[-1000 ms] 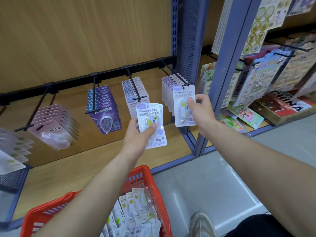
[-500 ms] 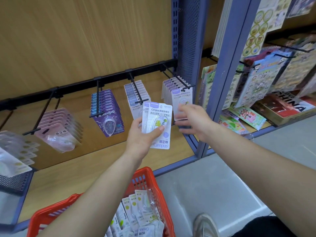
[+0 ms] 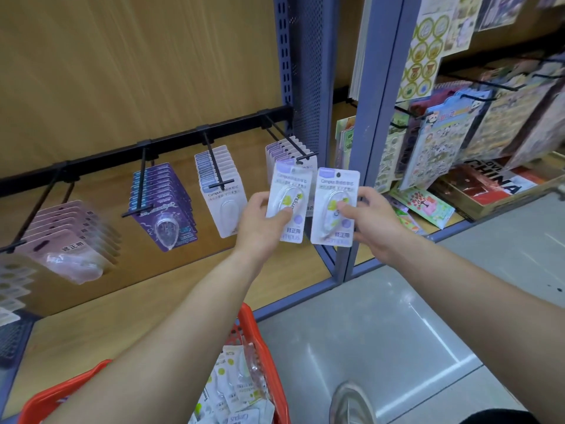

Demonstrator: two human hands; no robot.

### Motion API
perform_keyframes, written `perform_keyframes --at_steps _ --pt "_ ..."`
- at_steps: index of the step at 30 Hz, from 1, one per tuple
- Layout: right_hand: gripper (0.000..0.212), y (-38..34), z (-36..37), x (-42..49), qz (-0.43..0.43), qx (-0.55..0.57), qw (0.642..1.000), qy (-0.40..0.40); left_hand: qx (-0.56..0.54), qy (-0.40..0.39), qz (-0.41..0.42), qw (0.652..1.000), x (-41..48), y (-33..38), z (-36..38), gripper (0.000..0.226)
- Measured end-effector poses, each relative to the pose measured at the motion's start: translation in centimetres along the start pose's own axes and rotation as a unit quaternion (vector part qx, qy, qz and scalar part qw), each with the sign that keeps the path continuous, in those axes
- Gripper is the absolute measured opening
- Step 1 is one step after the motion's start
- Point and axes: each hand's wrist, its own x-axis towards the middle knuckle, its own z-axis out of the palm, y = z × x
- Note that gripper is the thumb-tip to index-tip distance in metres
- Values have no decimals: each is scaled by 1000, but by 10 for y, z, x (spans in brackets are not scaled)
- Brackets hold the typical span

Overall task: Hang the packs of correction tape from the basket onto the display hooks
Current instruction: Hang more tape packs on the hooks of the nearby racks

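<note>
Pinching a correction-tape pack (image 3: 287, 206), thumb on its front, L hand (image 3: 260, 224) holds it upright just under the tip of the rightmost hook (image 3: 289, 140) at the rail's right end. R hand (image 3: 377, 223) grips a 2nd pack (image 3: 334, 209) by its right edge, just beside the 1st. More packs (image 3: 235, 390) lie in the red basket (image 3: 260, 338) below the L forearm.

Red basket (image 3: 255, 328) partly behind a forearm (image 3: 171, 341), beyond the bottom edge

A stationery shop: stocked display hooks (image 3: 214, 160), sticker racks (image 3: 443, 142).
</note>
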Motion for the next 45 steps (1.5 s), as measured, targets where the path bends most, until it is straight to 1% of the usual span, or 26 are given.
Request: perform_keyframes --at_steps 2,5,11,16,19,21,23,26,28,31,36,41,45 --pt "24 3 -7 1 -2 -2 1000 4 22 -11 13 1000 10 6 6 29" --pt "25 8 -15 -1 -1 -5 1000 -1 41 -3 18 999 23 10 9 29" --pt "23 11 -20 -2 -5 -22 999 -25 37 -1 23 999 23 1 11 31" --pt "20 15 -22 -2 -17 -23 999 -37 49 24 30 998 29 4 15 27" --pt "22 15 -23 0 -33 -10 999 -38 73 38 11 997 41 3 20 25" --pt "25 13 -20 4 -41 2 999 -31 82 50 -8 995 48 1 22 28" --pt "26 10 -14 11 -46 11 999 -23 79 63 -27 995 56 0 21 37" --pt "21 6 0 19 -68 12 997 -19 114 48 -37 992 59 -1 15 50" --pt "20 1 12 24 -86 13 996 -30 151 25 -20 988 53 -3 8 54" --pt "21 -3 27 32 -99 20 994 -33 201 14 19 979 37 -6 -7 49" --pt "20 2 42 39 -95 -11 995 -6 226 -7 52 973 14 -2 -37 33" --pt "22 8 45 39 -98 -29 995 17 258 -19 68 964 7 3 -47 30" --pt "22 8 58 45 -112 -96 988 40 300 -37 105 948 1 7 -54 30"
